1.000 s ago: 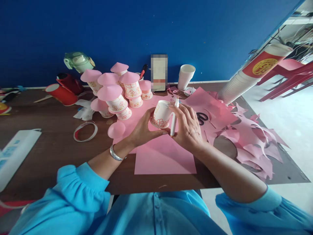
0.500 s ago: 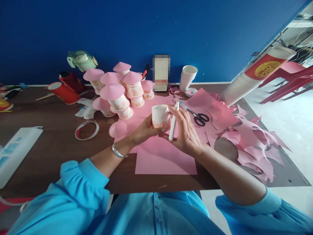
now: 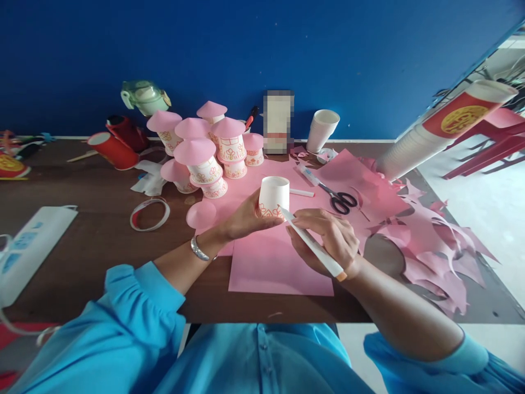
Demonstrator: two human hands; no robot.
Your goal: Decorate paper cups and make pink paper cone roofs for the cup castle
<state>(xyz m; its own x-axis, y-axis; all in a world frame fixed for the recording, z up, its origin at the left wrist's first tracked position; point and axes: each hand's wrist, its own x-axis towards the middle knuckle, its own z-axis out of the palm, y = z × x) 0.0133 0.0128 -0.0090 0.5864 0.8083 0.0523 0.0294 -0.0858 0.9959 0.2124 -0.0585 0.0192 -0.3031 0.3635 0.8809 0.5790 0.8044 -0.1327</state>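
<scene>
My left hand [image 3: 246, 219] grips the upturned paper cup [image 3: 274, 198] above the pink sheet [image 3: 279, 262], my right hand [image 3: 328, 241] closed on a marker [image 3: 314, 245] touching its half-drawn lower band, roofed cups [image 3: 205, 153] standing finished far left.

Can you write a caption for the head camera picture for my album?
Left hand steadies an upside-down paper cup while the right hand draws on it with a marker.
</scene>
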